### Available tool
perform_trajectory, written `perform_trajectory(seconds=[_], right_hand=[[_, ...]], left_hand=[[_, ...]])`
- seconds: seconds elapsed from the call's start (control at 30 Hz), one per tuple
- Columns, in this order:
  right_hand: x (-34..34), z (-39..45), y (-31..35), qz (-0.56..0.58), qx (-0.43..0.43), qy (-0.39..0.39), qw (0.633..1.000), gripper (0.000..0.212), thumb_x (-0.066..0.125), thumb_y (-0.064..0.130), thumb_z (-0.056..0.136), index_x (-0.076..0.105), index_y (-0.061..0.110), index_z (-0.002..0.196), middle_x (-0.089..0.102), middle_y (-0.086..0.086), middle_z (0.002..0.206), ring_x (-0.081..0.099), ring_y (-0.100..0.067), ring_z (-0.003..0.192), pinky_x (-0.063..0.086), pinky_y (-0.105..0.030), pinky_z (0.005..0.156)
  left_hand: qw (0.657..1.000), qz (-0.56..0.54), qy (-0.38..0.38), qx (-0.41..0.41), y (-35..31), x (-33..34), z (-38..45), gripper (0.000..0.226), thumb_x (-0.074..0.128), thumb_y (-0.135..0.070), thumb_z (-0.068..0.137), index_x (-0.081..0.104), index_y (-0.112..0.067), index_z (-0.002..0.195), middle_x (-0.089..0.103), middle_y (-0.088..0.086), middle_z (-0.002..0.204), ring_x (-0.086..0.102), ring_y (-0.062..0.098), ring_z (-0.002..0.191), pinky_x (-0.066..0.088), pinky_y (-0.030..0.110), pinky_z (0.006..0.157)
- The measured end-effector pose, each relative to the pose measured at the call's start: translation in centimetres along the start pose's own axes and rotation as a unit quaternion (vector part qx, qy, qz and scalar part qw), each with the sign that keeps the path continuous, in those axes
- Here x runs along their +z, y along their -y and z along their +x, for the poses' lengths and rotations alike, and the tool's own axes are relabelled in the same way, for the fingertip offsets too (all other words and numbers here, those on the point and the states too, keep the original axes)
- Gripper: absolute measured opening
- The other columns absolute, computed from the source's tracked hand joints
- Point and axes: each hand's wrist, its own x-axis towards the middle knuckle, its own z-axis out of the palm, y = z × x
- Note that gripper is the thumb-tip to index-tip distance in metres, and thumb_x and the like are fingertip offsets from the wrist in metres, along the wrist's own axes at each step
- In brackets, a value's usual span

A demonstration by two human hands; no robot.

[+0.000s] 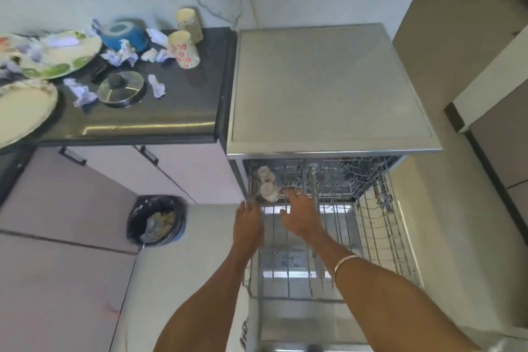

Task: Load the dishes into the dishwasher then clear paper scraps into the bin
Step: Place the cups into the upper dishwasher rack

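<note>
Head view: I see the dishwasher (334, 88) open, upper rack (337, 180) partly out, lower rack (371, 243) pulled over the door. Two cups (267, 184) sit upside down at the upper rack's left end. Left hand (248, 226) grips the rack's left front edge, fingers curled on wire. Right hand (300, 214) rests on the rack just right of the cups, fingers spread, holding nothing.

Remaining dishes on the dark counter (177, 111): plates (65, 54), floral mugs (184, 48), glass lid (120, 88), blue pot (125, 34). I judge ceramics and glass rigid, breakable, slick; take plates by the rim, the lid by its knob. Crumpled paper scraps (120, 56) lie between them, light, in the way. Bin (155, 220) on the floor left of the dishwasher.
</note>
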Motion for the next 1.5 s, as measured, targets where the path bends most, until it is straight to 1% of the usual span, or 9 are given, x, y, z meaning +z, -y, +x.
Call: perform_trajectory(seconds=[0.17,0.3,0.4,0.5,0.83,0.97,1.13,1.27,1.5], right_hand=[[-2.8,-4.0,3.7,0.003,-0.016,-0.002,1.000,0.059,0.060,0.024,0.086,0.044,0.012,0.142,0.053,-0.011,0.135,0.049,-0.028,0.125,0.042,-0.038,0.105],[-4.1,-6.3,5.8,0.023,-0.045,-0.007,0.999,0.053,0.062,0.015,0.084,0.051,0.007,0.134,0.059,-0.012,0.124,0.055,-0.028,0.113,0.047,-0.033,0.099],[-4.8,-6.6,6.5,0.014,-0.062,-0.005,0.998,0.040,0.063,0.014,0.083,0.056,0.008,0.121,0.062,-0.009,0.110,0.058,-0.025,0.096,0.054,-0.034,0.085],[-5.5,-6.4,7.4,0.005,-0.065,0.015,0.998,0.034,0.060,0.013,0.085,0.055,0.005,0.117,0.061,-0.010,0.106,0.060,-0.027,0.095,0.046,-0.026,0.073],[-3.9,-7.4,12.4,-0.004,-0.077,0.015,0.997,0.035,0.054,0.026,0.089,0.055,0.004,0.117,0.055,-0.013,0.124,0.058,-0.030,0.110,0.053,-0.039,0.088],[-2.2,-8.2,15.1,-0.029,-0.079,0.006,0.996,0.038,0.050,0.027,0.093,0.055,0.001,0.120,0.057,-0.015,0.121,0.053,-0.032,0.116,0.045,-0.040,0.097],[0.9,-9.3,20.2,-0.015,-0.067,-0.005,0.998,0.050,0.050,0.029,0.094,0.047,0.002,0.136,0.052,-0.016,0.137,0.050,-0.034,0.127,0.045,-0.043,0.104],[4.5,-10.5,25.7,-0.008,-0.067,-0.035,0.997,0.047,0.050,0.028,0.097,0.048,0.000,0.135,0.053,-0.017,0.136,0.051,-0.033,0.125,0.043,-0.039,0.103],[7.9,-10.2,32.6,-0.007,-0.067,-0.050,0.997,0.046,0.052,0.028,0.096,0.048,0.003,0.134,0.053,-0.016,0.136,0.051,-0.034,0.124,0.043,-0.041,0.103]], left_hand=[[0.999,-0.023,-0.005,-0.049,-2.3,-3.6,-4.2,0.055,0.042,0.009,0.088,0.039,0.000,0.142,0.046,0.020,0.144,0.038,0.034,0.136,0.024,0.038,0.118],[0.998,0.001,-0.005,-0.069,-3.3,-6.0,-5.5,0.048,0.039,0.004,0.097,0.033,0.007,0.144,0.036,0.025,0.150,0.028,0.037,0.142,0.021,0.042,0.120],[0.998,0.005,-0.015,-0.067,-2.7,-7.5,-5.1,0.035,0.043,-0.005,0.098,0.049,0.004,0.131,0.046,0.022,0.138,0.038,0.038,0.132,0.032,0.045,0.113],[0.997,0.039,0.000,-0.072,-2.4,-9.3,-5.2,0.034,0.043,-0.004,0.095,0.054,0.003,0.127,0.045,0.024,0.137,0.037,0.040,0.132,0.034,0.049,0.111],[0.983,0.088,0.109,-0.121,1.4,-11.5,-8.1,0.045,0.035,-0.010,0.097,0.045,-0.005,0.141,0.035,0.021,0.147,0.030,0.038,0.137,0.030,0.048,0.112],[0.987,0.094,0.076,-0.102,4.3,-12.7,-9.4,0.046,0.035,-0.006,0.095,0.047,-0.004,0.139,0.041,0.022,0.141,0.036,0.038,0.131,0.035,0.047,0.108],[0.995,0.054,0.015,-0.077,9.2,-14.9,-11.7,0.037,0.035,-0.004,0.095,0.050,-0.001,0.129,0.047,0.022,0.128,0.042,0.036,0.121,0.039,0.044,0.101],[0.998,0.014,-0.011,-0.066,14.2,-16.5,-14.4,0.036,0.028,-0.008,0.104,0.048,0.008,0.130,0.046,0.027,0.135,0.039,0.040,0.128,0.033,0.049,0.107],[0.994,-0.067,-0.047,-0.076,20.9,-20.7,-15.7,0.030,0.030,-0.011,0.104,0.049,0.009,0.115,0.049,0.025,0.121,0.044,0.040,0.117,0.036,0.048,0.100]])
